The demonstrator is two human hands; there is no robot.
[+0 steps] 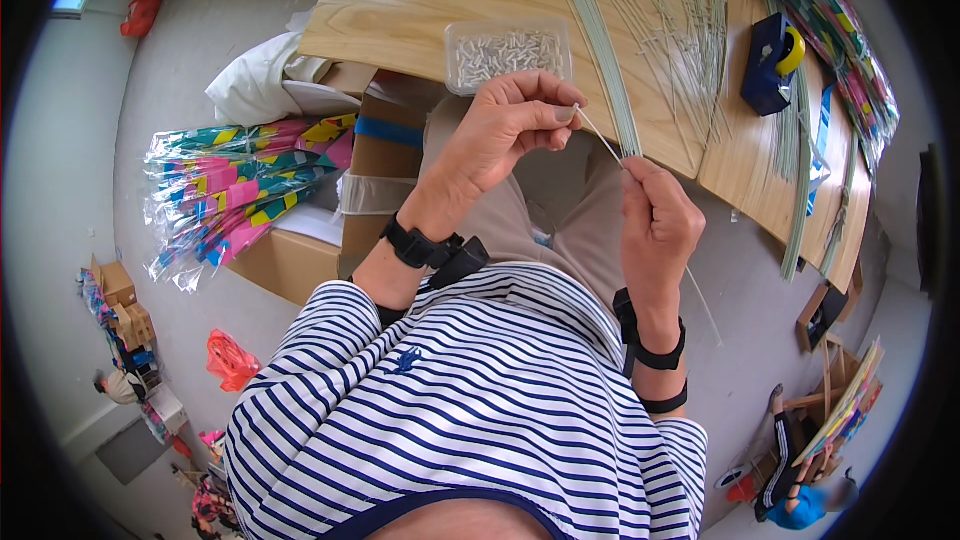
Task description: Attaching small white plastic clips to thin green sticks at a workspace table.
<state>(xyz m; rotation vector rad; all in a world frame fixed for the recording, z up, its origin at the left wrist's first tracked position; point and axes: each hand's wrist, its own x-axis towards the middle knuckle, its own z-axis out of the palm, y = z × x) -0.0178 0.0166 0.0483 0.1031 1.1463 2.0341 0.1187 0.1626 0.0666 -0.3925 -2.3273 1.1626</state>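
Observation:
My left hand (505,130) pinches the upper tip of a thin pale rod (603,140), fingers closed on a small white piece at its end. My right hand (655,220) grips the same rod lower down; the rod's tail runs past my wrist toward the floor. Both hands are held over my lap, just in front of the wooden table (400,10). A clear plastic tray of small white pieces (508,52) sits on the table right above my left hand. A bundle of pale green rods (600,50) lies beside it, with loose rods (680,30) fanned out further right.
A blue tape dispenser with a yellow roll (772,62) stands on the table's right part. Colourful wrapped packs (240,190) lie on a cardboard box (300,260) at my left. More bright packs (840,50) line the table's far right edge. Another person (800,480) sits low right.

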